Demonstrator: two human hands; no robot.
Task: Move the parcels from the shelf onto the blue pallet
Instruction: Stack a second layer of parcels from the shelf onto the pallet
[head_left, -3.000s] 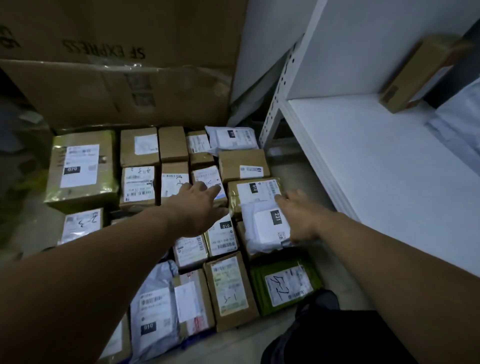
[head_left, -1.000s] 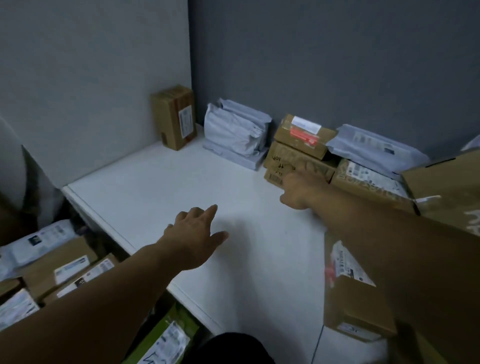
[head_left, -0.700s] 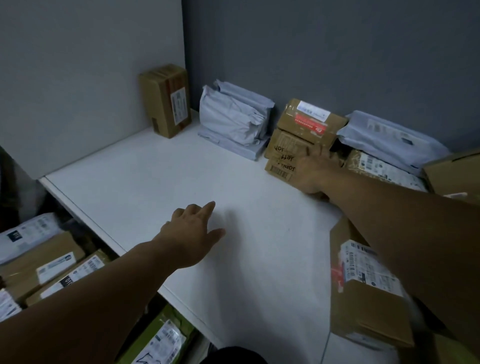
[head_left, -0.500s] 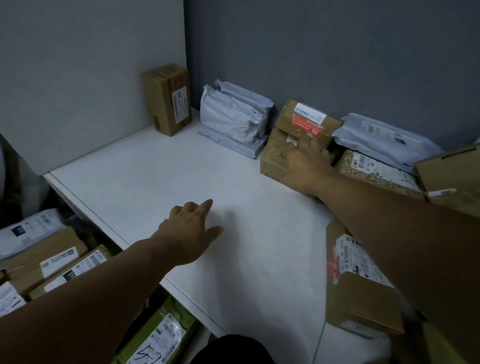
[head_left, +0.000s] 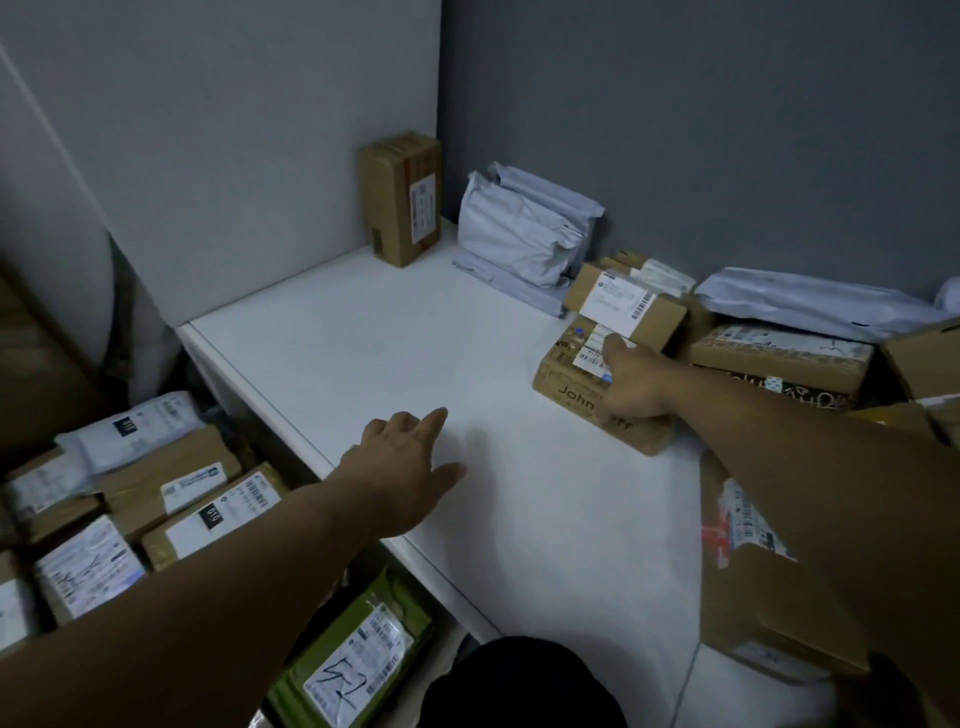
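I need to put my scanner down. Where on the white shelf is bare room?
The white shelf is bare from its left edge to the flat box under the right hand, and back to the upright brown box and grey mailers; the left hand is over it. The right side is crowded with boxes.

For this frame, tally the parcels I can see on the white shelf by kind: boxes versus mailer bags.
Cardboard boxes: 7
Grey mailer bags: 2
Total: 9 in plain view; more may lie hidden behind or beneath these.
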